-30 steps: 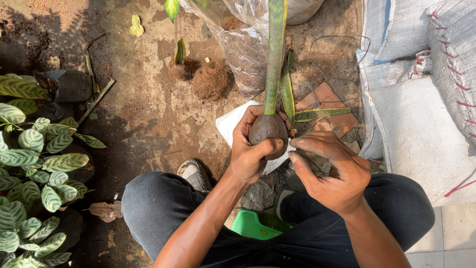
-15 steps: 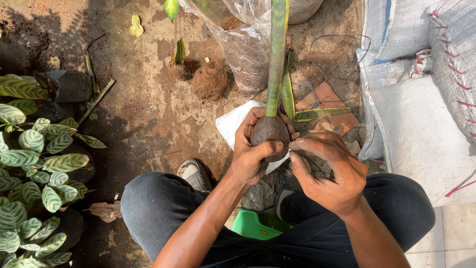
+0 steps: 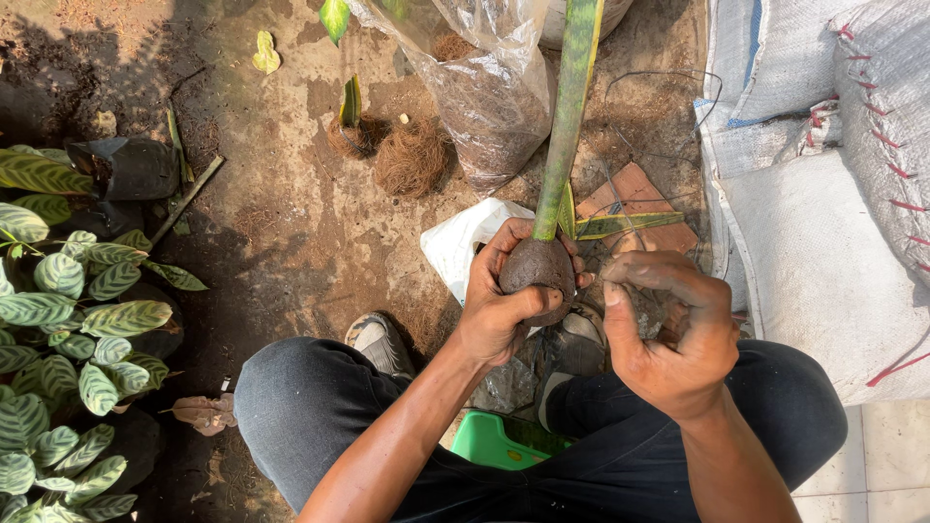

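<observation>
Our left hand point(image 3: 499, 305) is wrapped tight around a dark ball of soil point(image 3: 538, 271) at the foot of a long green stem point(image 3: 570, 116), fingers curled beneath it and the thumb pressed across its front. That ball is our landmark: it hangs above our shoes, between our knees. Just right of it, our right hand point(image 3: 673, 334) is half curled, fingers bent over a small clump of dark soil point(image 3: 641, 308) in the palm, close to the ball but not touching it. Behind the ball lies a white plastic bag point(image 3: 460, 242), and to its right a reddish brick point(image 3: 639, 194) with a strip of leaf point(image 3: 620, 225) across it. Further beyond stand a clear bag of soil point(image 3: 489, 87) and a tuft of brown fibre point(image 3: 412, 160). Well left of the ball grow striped-leaf plants point(image 3: 68, 320); well right of it lean white sacks point(image 3: 823, 194). Below the ball, between our legs, shows a green tub point(image 3: 504, 441).
</observation>
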{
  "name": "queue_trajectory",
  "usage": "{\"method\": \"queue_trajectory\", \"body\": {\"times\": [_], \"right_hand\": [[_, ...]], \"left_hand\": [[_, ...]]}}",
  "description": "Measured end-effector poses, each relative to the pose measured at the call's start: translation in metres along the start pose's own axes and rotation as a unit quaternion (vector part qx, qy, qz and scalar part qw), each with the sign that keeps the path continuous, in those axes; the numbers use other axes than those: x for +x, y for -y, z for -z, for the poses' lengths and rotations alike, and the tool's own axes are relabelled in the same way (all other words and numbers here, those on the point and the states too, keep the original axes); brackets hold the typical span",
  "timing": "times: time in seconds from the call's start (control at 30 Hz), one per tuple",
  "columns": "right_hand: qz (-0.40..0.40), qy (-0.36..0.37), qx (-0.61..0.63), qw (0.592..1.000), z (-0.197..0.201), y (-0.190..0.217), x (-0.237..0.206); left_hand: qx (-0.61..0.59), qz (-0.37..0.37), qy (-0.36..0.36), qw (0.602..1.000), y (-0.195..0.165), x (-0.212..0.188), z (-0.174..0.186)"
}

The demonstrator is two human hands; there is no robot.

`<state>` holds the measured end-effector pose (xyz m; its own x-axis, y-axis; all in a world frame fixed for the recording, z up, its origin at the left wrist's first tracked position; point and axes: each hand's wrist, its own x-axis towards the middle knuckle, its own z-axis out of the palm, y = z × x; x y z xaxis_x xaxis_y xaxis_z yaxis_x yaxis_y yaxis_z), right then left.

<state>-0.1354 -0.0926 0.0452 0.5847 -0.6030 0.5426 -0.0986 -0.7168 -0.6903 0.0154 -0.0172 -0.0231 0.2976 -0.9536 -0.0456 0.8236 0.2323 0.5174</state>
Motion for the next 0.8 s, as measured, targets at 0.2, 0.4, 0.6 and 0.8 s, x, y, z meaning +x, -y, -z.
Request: {"method": "queue_trajectory", "body": {"times": [0.2, 0.4, 0.6, 0.8], "right_hand": [[-0.002, -0.005, -0.096, 0.995, 0.016, 0.002, 0.015], [-0.005, 0.003, -0.361, 0.933, 0.026, 0.001, 0.028], [0.028, 0.043, -0.155, 0.987, 0.024, 0.004, 0.027], [0.108, 0.097, -0.073, 0.987, 0.012, 0.011, 0.022]], "left_hand": [[-0.028, 0.019, -0.008, 0.999, 0.0, 0.001, -0.002], [-0.073, 0.039, -0.004, 0.997, -0.004, -0.002, -0.002], [-0.082, 0.026, -0.002, 0.996, -0.002, 0.0, -0.001], [-0.048, 0.017, 0.006, 0.999, -0.003, -0.004, -0.001]]}}
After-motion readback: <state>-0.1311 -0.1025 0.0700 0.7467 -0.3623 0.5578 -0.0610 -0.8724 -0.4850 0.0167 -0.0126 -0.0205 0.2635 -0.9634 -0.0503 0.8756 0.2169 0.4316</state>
